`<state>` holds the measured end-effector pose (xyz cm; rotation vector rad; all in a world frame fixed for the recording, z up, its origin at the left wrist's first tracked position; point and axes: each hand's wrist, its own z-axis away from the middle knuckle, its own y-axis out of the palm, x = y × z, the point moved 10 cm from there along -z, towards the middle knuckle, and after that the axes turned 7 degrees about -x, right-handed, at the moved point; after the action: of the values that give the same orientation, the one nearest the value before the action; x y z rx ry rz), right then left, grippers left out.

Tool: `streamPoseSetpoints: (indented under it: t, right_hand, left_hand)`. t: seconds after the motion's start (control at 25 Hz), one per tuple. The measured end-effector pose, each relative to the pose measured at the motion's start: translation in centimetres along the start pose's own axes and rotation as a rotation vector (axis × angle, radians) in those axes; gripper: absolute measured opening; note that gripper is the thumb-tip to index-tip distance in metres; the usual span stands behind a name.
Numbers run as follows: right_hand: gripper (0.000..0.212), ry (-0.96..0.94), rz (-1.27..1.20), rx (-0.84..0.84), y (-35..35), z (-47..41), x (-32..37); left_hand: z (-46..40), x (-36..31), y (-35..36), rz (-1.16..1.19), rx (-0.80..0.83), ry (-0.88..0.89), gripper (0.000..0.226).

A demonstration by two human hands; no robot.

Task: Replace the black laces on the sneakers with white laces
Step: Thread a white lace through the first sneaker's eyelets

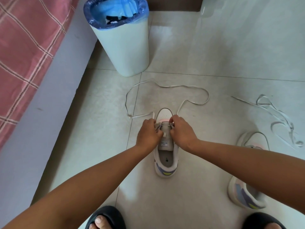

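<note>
A white sneaker [165,160] with blue and yellow heel panels stands on the floor, toe pointing away from me. My left hand [148,135] pinches the white lace [166,86] at the eyelets on its left side. My right hand [182,132] pinches the same lace on the right side. The lace's long free ends loop over the tiles beyond the toe. A second matching sneaker [244,190] stands to the right, partly hidden by my right forearm. Another loose white lace [280,116] lies tangled at the far right. Black laces [115,19] lie inside the bin.
A white bin [125,47] with a blue liner stands ahead on the left. A bed with a pink checked cover [24,52] runs along the left side. My feet in black slippers [105,217] are at the bottom edge. The floor is pale tile.
</note>
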<state>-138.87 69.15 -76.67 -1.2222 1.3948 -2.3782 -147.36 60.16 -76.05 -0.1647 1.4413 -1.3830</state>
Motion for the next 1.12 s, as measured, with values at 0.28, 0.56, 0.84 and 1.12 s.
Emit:
streamPoseSetpoints:
  t: [0.28,0.56,0.84,1.12]
  right_hand:
    - [0.021,-0.069,0.099,-0.013,-0.3,0.2,0.5]
    - [0.034,-0.359,0.728,0.131,1.5,-1.3,3.8]
    - [0.029,-0.609,0.594,0.068,1.5,-0.4,4.3]
    - [0.017,-0.351,0.329,0.166,2.0,-1.4,3.1]
  left_hand:
    - [-0.6,0.6,0.4,0.190,-0.015,-0.111,0.028]
    - [-0.3,0.1,0.2,0.140,-0.067,-0.008,0.021]
    - [-0.3,2.0,-0.1,0.332,-0.125,-0.158,0.027]
    - [0.4,3.2,0.6,0.481,-0.159,-0.294,0.022]
